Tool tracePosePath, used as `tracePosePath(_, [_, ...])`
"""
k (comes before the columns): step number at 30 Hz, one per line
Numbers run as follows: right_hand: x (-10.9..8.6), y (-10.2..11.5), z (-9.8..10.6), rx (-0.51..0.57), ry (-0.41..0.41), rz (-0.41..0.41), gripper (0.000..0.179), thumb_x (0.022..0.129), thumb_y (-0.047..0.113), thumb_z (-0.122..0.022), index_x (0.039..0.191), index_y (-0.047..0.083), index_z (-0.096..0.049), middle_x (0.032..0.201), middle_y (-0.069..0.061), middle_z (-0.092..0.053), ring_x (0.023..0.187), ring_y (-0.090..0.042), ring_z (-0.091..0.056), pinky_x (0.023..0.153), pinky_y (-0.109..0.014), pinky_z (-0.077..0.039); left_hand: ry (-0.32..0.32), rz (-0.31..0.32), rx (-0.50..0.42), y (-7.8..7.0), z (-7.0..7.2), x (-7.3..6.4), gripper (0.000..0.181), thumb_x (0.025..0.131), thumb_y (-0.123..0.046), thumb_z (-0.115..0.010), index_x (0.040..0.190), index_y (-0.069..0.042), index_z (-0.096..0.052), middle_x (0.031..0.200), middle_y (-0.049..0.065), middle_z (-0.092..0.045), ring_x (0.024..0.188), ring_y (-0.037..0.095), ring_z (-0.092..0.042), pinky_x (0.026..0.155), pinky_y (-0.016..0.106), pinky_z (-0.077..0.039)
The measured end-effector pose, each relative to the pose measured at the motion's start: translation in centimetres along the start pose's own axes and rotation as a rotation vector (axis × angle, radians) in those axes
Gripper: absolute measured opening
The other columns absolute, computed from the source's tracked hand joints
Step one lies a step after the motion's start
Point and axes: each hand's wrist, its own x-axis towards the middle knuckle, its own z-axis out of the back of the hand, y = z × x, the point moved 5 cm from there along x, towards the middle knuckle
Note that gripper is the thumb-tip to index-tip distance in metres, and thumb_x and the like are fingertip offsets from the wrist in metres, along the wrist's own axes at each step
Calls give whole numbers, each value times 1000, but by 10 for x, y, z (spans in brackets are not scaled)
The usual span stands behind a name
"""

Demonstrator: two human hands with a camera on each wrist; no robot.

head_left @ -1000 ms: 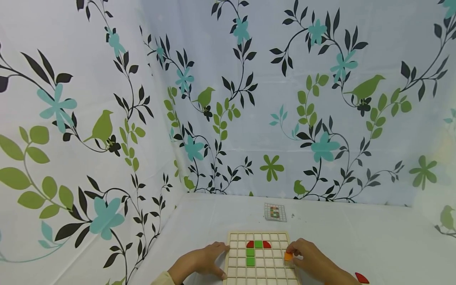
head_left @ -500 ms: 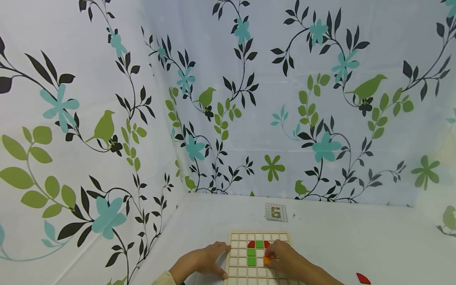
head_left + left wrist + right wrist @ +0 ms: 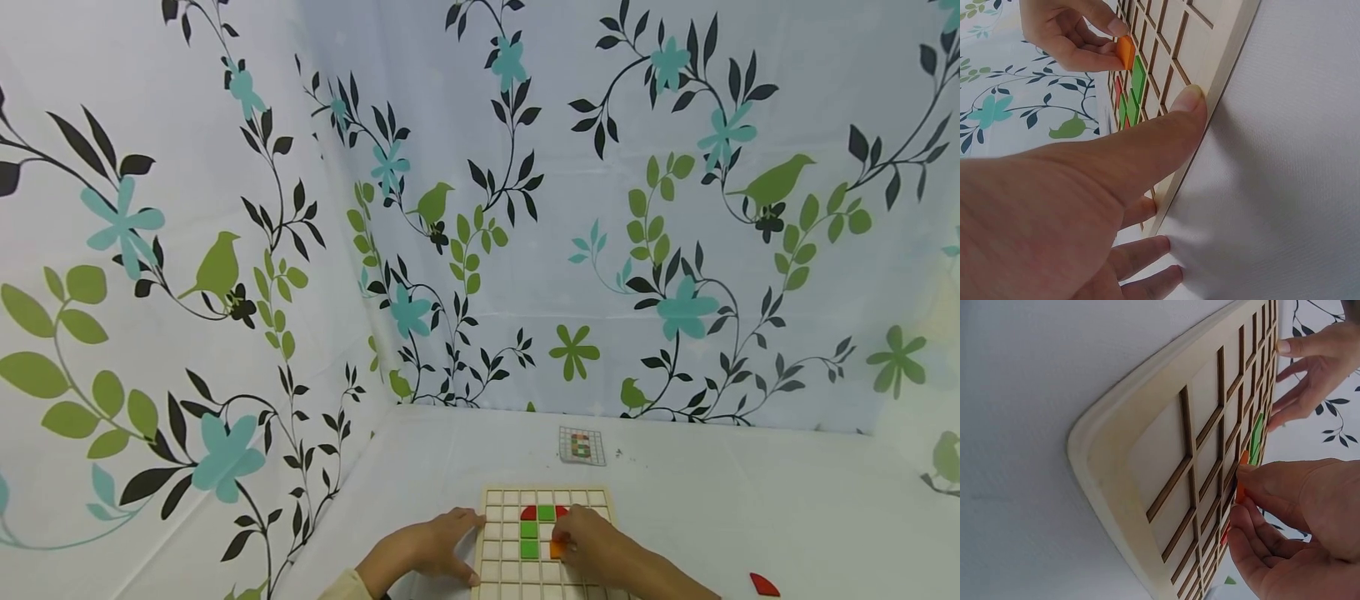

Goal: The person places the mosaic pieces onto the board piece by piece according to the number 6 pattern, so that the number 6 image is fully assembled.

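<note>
A wooden grid board (image 3: 501,572) lies on the table. My left hand (image 3: 435,546) rests along its left edge, and in the left wrist view the thumb (image 3: 1172,119) touches the rim with the other fingers stretched beside it. My right hand (image 3: 596,543) pinches an orange square tile (image 3: 557,550) between thumb and fingers, low over the grid; the right wrist view shows the orange tile (image 3: 1242,478) tilted there. Green square tiles (image 3: 528,530) sit in cells just left of it. A red curved-edge tile (image 3: 528,512) lies in the upper row, another partly behind my right hand.
Behind the board lies a small card (image 3: 582,447) printed with a coloured grid pattern. One loose red curved-edge tile (image 3: 764,585) lies on the white tabletop (image 3: 712,500) at the right. A leaf-patterned curtain (image 3: 465,208) hangs behind and to the left.
My right hand has carried the orange tile leftward from the board's right edge to a spot near the green tiles. The left hand stays at the left edge.
</note>
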Motion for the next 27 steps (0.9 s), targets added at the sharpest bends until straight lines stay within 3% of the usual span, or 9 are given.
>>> tracePosePath(4, [-3, 20, 7, 24, -11, 7, 14, 93, 13, -77, 102, 23, -77, 96, 15, -60, 90, 2, -53, 81, -27, -55, -5, 4, 6, 0, 1, -1, 76, 88, -33, -87, 153, -15, -52, 157, 11, -51, 147, 31, -48, 117, 52, -45])
tracePosePath(7, [-12, 56, 22, 58, -47, 55, 12, 90, 5, -78, 100, 11, -78, 95, 7, -65, 88, -3, -55, 79, -28, -56, -1, 12, -2, 0, 1, -1, 75, 89, -32, -87, 153, -15, -52, 157, 11, -51, 147, 32, -48, 117, 52, -44])
tracePosePath(12, [-24, 99, 42, 63, -84, 41, 10, 87, -2, -80, 95, 3, -77, 92, 0, -66, 85, -7, -58, 76, -29, -56, 1, 14, -9, -1, 1, -3, 74, 89, -30, -87, 152, -15, -53, 157, 10, -51, 147, 31, -47, 117, 52, -45])
tracePosePath(18, [-28, 103, 45, 88, -123, 2, 10, 87, 1, -83, 95, 4, -80, 93, 3, -67, 88, -10, -61, 78, -30, -57, 4, 14, -12, 0, 0, -2, 74, 89, -31, -87, 152, -16, -52, 156, 10, -51, 147, 30, -48, 117, 51, -45])
tracePosePath(27, [-27, 99, 43, 149, -127, 10, 12, 87, 3, -84, 98, 2, -81, 94, 2, -69, 89, -11, -63, 77, -28, -57, 11, 9, -6, 2, -1, 1, 76, 89, -33, -87, 153, -16, -52, 157, 11, -51, 147, 31, -48, 116, 52, -45])
